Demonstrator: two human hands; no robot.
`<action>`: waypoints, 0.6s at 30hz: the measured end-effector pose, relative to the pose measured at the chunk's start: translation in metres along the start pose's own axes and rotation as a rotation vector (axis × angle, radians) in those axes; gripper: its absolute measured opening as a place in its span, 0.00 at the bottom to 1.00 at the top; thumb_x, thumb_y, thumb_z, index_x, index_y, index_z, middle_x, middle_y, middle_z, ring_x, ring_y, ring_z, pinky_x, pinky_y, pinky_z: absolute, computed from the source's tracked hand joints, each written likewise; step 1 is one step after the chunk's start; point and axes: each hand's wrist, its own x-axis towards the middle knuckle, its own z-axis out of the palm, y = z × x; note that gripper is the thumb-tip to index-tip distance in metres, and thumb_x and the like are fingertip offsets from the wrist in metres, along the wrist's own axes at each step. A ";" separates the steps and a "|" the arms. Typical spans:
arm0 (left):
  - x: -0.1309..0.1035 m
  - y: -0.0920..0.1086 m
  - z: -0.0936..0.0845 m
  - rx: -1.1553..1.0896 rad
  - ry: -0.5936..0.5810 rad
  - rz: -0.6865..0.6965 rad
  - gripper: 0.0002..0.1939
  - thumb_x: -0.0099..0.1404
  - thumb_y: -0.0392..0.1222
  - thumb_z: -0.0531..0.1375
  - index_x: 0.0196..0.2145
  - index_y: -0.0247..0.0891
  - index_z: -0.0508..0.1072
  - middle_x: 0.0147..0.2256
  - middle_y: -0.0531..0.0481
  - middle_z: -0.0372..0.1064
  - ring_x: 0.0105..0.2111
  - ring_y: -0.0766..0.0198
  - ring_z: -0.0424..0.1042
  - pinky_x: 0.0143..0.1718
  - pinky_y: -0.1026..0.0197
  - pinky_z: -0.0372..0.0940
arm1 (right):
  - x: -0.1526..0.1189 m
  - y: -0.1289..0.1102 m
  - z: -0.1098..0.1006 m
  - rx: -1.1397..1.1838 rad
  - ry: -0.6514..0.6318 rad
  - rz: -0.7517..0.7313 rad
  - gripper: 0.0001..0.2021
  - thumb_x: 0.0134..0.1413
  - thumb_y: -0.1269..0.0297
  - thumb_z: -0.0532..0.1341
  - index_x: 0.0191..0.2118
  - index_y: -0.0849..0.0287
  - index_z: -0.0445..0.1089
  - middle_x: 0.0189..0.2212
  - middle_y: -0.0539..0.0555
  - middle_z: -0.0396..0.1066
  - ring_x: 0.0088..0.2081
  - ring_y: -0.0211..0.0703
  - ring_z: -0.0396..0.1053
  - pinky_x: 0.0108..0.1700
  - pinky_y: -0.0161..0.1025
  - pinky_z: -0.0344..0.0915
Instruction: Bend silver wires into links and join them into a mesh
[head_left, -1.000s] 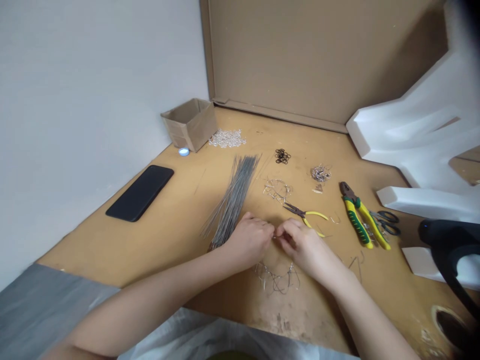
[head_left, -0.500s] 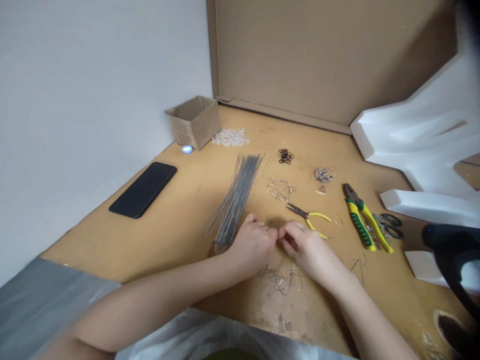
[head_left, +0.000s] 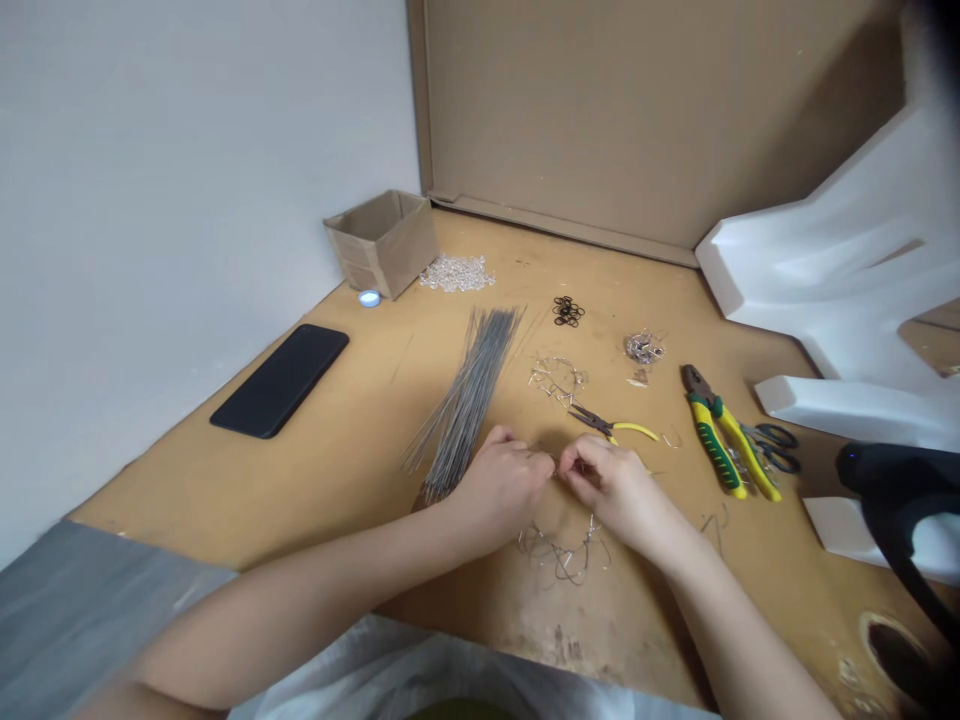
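Note:
My left hand (head_left: 511, 484) is closed, its fingertips pinched together close to those of my right hand (head_left: 611, 484), which is closed in a pinch too. A bent wire piece with several curled ends (head_left: 564, 562) shows below and between the two hands, and both seem to grip its upper part. The exact grip is hidden by the fingers. Just left of my left hand lies a bundle of straight grey wires (head_left: 474, 395). Small needle-nose pliers (head_left: 634, 430) with yellow handles rest beyond my right hand, which partly covers them.
Behind lie a twisted wire ring (head_left: 556, 378), black rings (head_left: 568, 311), a wire cluster (head_left: 643, 347) and clear beads (head_left: 457, 273) by a cardboard box (head_left: 386, 245). Large pliers (head_left: 724, 435) and scissors (head_left: 776, 445) are right, near white foam (head_left: 847, 405). A phone (head_left: 280, 380) lies left.
Both hands stay pinched close together, with only slight finger movement. The right fingertips have turned a little, and the hanging wire has shifted slightly. The whole view has drifted a bit.

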 end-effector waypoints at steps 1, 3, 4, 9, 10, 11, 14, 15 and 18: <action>0.000 0.000 0.001 0.002 0.007 0.010 0.11 0.63 0.34 0.47 0.27 0.35 0.67 0.24 0.49 0.68 0.27 0.62 0.65 0.38 0.55 0.51 | 0.000 0.000 0.000 0.003 -0.002 0.002 0.08 0.48 0.79 0.54 0.28 0.58 0.63 0.25 0.49 0.64 0.26 0.35 0.63 0.28 0.31 0.57; 0.000 -0.001 0.001 0.010 0.023 0.023 0.10 0.63 0.34 0.48 0.28 0.35 0.67 0.25 0.49 0.68 0.27 0.62 0.65 0.38 0.55 0.51 | 0.000 -0.001 0.000 0.010 -0.004 0.006 0.08 0.48 0.79 0.54 0.28 0.59 0.63 0.24 0.48 0.64 0.26 0.35 0.63 0.28 0.30 0.57; 0.000 0.000 0.001 0.017 0.032 0.024 0.10 0.63 0.34 0.48 0.28 0.35 0.67 0.25 0.49 0.68 0.28 0.61 0.65 0.38 0.55 0.51 | 0.000 -0.001 -0.001 0.013 -0.002 0.009 0.08 0.48 0.79 0.54 0.28 0.59 0.63 0.24 0.48 0.64 0.26 0.35 0.63 0.28 0.30 0.57; 0.000 0.001 0.000 0.027 0.058 -0.026 0.11 0.65 0.34 0.46 0.29 0.35 0.66 0.24 0.49 0.67 0.27 0.62 0.65 0.39 0.54 0.51 | 0.001 -0.001 -0.004 0.033 0.010 0.023 0.07 0.48 0.78 0.54 0.27 0.58 0.63 0.24 0.49 0.64 0.26 0.35 0.63 0.28 0.31 0.58; 0.000 0.001 -0.001 0.024 0.061 -0.036 0.11 0.65 0.34 0.46 0.30 0.34 0.66 0.24 0.49 0.67 0.26 0.62 0.65 0.39 0.55 0.51 | 0.001 -0.002 -0.004 0.038 0.011 0.027 0.07 0.48 0.78 0.54 0.27 0.59 0.63 0.24 0.49 0.65 0.26 0.35 0.63 0.28 0.31 0.58; 0.001 0.002 -0.002 0.022 0.064 -0.039 0.11 0.65 0.34 0.45 0.31 0.34 0.66 0.24 0.49 0.67 0.27 0.62 0.65 0.40 0.55 0.52 | 0.001 -0.002 -0.005 0.042 0.010 0.031 0.07 0.48 0.78 0.54 0.27 0.59 0.63 0.24 0.49 0.65 0.26 0.35 0.63 0.28 0.31 0.58; 0.000 0.004 -0.003 0.029 0.079 -0.026 0.11 0.65 0.35 0.46 0.30 0.34 0.65 0.25 0.49 0.66 0.28 0.62 0.65 0.41 0.54 0.51 | 0.002 -0.003 -0.005 0.054 0.011 0.044 0.07 0.48 0.78 0.54 0.27 0.59 0.63 0.23 0.48 0.64 0.26 0.35 0.62 0.28 0.31 0.58; 0.000 0.004 -0.003 0.037 0.085 -0.021 0.11 0.65 0.35 0.46 0.29 0.34 0.66 0.25 0.49 0.66 0.29 0.61 0.64 0.41 0.54 0.51 | 0.002 -0.003 -0.004 0.057 0.013 0.047 0.07 0.47 0.78 0.54 0.27 0.59 0.63 0.23 0.48 0.64 0.26 0.35 0.62 0.28 0.31 0.58; -0.001 0.005 -0.004 0.050 0.100 -0.025 0.11 0.64 0.35 0.47 0.28 0.35 0.66 0.25 0.49 0.67 0.30 0.61 0.64 0.42 0.54 0.51 | 0.002 -0.002 -0.004 0.063 0.016 0.059 0.07 0.47 0.78 0.54 0.27 0.59 0.63 0.24 0.48 0.65 0.26 0.35 0.63 0.28 0.31 0.58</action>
